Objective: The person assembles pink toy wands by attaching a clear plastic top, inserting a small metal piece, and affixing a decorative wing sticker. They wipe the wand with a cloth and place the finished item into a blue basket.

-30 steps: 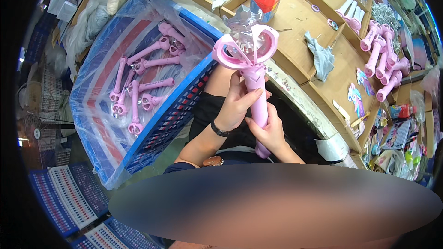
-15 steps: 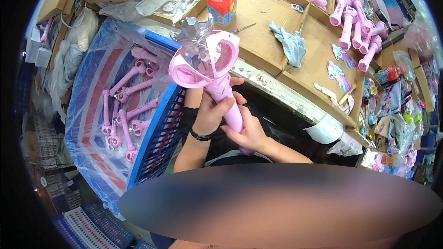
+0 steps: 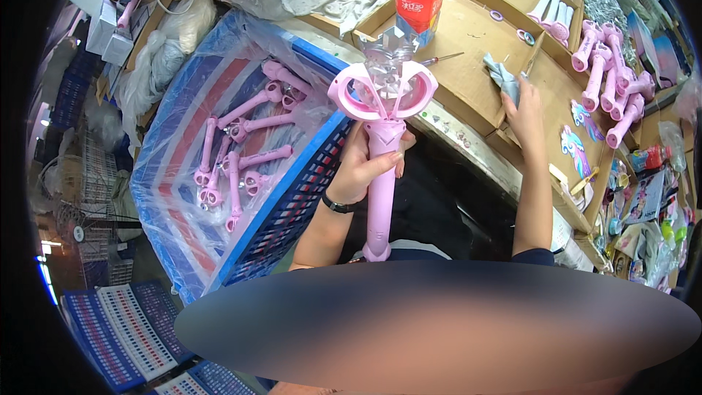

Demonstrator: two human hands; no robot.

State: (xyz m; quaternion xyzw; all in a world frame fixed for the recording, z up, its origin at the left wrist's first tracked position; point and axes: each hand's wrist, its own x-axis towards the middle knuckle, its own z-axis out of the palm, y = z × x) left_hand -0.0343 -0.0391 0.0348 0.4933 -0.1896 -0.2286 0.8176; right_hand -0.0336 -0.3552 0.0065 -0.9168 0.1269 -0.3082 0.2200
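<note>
A: Where is the pink wand (image 3: 382, 201)?

B: In the person's left hand (image 3: 358, 172), in front of the near edge of the cardboard tray (image 3: 468, 36). Its clear, crowned head points away, seen against the far right corner of the blue basket (image 3: 300, 197). Thumb and fingers are wrapped round the upper handle.

A: And the right hand (image 3: 526, 113)?

B: It reaches over the tray's near edge to the grey cloth (image 3: 499, 73) beside the divider. Thumb and fingers are at the cloth; how firmly they grip, one cannot tell.

A: What would serve well here?

B: Probably a steady hold on the handle alone, with the clear head away from the basket's rim. The cloth seems better lifted straight up than dragged toward the printed cut-outs (image 3: 574, 152) near the tray's right edge.

A: Any lettering?

B: White characters on the red label of the bottle (image 3: 419, 7) by the tray's left end. Any marks on the pink handles (image 3: 595, 82) heaped along its right edge are too small to tell.
</note>
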